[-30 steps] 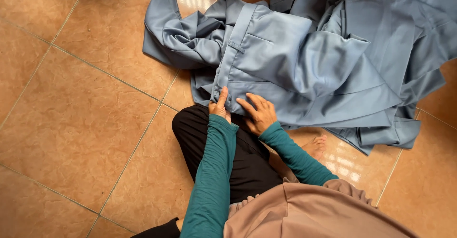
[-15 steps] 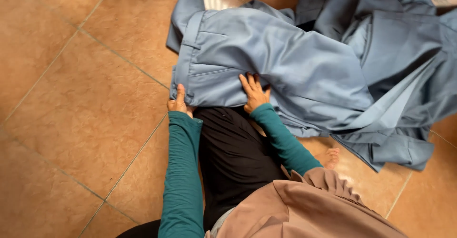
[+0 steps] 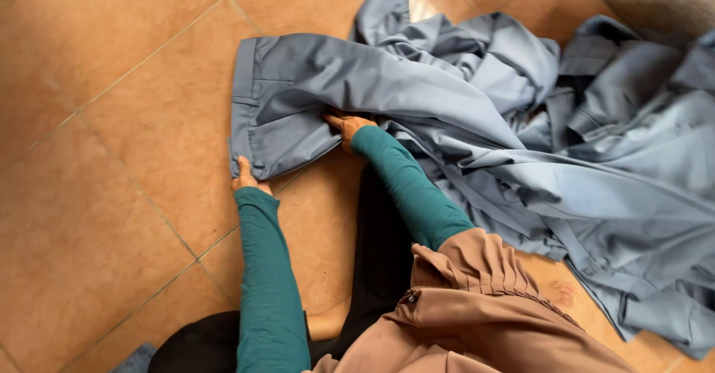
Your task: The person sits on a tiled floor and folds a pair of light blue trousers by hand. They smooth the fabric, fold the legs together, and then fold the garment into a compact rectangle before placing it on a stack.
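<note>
Soft, limp trousers (image 3: pixel 298 97): left hand (image 3: pixel 244 177) pinches the waistband corner; right hand (image 3: pixel 344 125) seemingly grips under its fold.

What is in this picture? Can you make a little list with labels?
Place: orange-brown tiled floor
Left hand: gripping the waistband corner of the blue-grey trousers
Right hand: pressed on the trousers, fingers tucked under a fold
Trousers: waist end spread flat on the floor, the rest running into the pile
Pile: crumpled blue-grey clothes, to the right
Sleeves: teal
Other clothing: tan gathered cloth, bottom middle
</note>
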